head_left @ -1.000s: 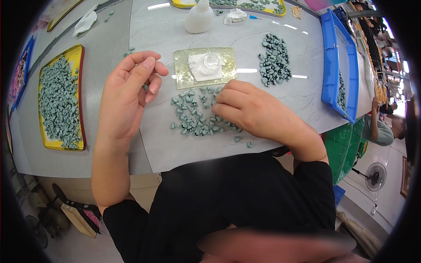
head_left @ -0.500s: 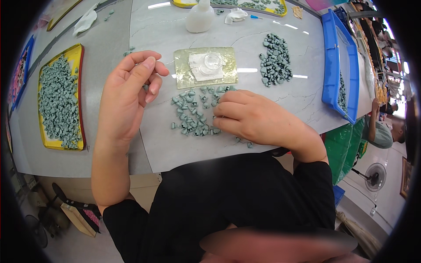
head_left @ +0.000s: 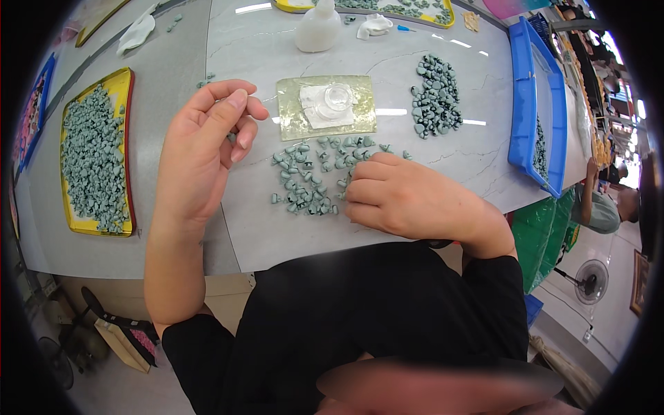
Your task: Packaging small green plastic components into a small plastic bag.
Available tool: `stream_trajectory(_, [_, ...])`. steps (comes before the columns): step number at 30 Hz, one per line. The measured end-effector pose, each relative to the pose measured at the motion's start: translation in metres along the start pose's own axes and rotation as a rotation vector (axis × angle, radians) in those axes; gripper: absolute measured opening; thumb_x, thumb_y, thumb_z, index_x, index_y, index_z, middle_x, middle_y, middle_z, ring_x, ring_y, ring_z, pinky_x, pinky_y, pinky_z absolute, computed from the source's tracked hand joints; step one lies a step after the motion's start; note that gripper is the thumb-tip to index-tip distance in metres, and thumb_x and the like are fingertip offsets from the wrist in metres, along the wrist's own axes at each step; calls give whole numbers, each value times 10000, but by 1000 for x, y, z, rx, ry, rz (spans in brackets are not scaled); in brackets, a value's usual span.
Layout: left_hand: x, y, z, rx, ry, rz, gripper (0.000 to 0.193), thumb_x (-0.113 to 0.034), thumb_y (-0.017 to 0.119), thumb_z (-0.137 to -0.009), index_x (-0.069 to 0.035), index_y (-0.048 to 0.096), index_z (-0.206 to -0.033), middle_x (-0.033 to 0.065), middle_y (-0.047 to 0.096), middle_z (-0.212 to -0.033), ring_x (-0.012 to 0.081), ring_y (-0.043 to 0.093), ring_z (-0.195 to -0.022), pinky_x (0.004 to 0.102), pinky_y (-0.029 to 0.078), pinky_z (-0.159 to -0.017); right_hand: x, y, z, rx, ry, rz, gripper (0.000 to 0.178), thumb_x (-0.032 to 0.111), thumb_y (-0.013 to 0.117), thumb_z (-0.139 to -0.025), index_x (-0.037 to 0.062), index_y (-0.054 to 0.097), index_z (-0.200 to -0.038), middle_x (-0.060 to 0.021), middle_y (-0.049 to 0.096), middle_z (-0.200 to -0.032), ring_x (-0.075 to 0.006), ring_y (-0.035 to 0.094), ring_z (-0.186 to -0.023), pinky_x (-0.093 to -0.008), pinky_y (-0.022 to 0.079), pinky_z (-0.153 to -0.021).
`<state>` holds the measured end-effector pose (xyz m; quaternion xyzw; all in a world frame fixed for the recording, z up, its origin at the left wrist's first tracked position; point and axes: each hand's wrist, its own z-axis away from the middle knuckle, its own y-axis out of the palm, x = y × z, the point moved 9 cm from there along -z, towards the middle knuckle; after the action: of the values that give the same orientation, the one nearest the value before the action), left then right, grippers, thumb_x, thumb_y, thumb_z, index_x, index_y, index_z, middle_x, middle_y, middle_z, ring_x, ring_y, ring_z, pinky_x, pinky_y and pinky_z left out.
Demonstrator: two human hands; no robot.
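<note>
From here I'm seeing my right hand (head_left: 418, 197) resting, fingers curled, over the right side of the loose green pieces (head_left: 302, 181) on the bench (head_left: 266, 242); whether it's gripping any, I can't tell. My left hand (head_left: 204, 138) is hovering left of them, thumb meeting forefinger, contents unclear. Beyond, a pad (head_left: 360, 124) is lying flat.

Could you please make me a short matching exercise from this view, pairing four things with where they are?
1. Left hand
2. Right hand
3. White bottle
4. Blue tray

A. Beyond the greenish pad
B. At the right side of the loose green pieces
C. By the table's right edge
D. Left of the loose green pieces

Pairs: 1-D, 2-B, 3-A, 4-C
</note>
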<state>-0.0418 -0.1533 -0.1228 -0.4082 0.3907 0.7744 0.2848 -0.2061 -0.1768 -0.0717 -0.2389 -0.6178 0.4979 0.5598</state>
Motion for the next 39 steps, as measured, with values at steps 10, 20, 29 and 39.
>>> stream_trajectory(10, [-3, -11, 2, -10, 4, -13, 204, -147, 497, -938, 7, 534, -1066, 34, 575, -841, 51, 437, -624, 177, 337, -515, 15, 3, -16, -153, -69, 16, 286, 97, 575, -721, 31, 610, -997, -53, 547, -904, -214, 529, -882, -322, 432, -771])
stream_trajectory(20, [-9, -29, 6, 27, 13, 11, 202, -148, 512, -926, 6, 540, -1054, 46, 598, -854, 51, 449, -625, 174, 339, -527, 11, -6, -37, -196, 6, -68, 302, 86, 569, -735, 23, 612, -1027, -70, 570, -1021, -237, 546, -982, -338, 455, -823])
stream_trajectory(29, [-11, -45, 9, 37, 19, 20, 202, -146, 511, -925, 5, 534, -1057, 49, 601, -858, 48, 448, -623, 174, 341, -529, 15, 3, -55, -177, 29, -100, 303, 73, 573, -726, 8, 630, -1016, -75, 568, -1065, -245, 551, -999, -343, 473, -830])
stream_trajectory(39, [-16, -53, 13, 45, 18, 19, 192, -159, 514, -930, -15, 550, -1052, 19, 584, -836, 39, 448, -618, 166, 329, -507, 32, 7, -72, -251, -68, -43, 304, 66, 570, -717, -16, 622, -1005, -110, 561, -1031, -262, 569, -946, -349, 487, -801])
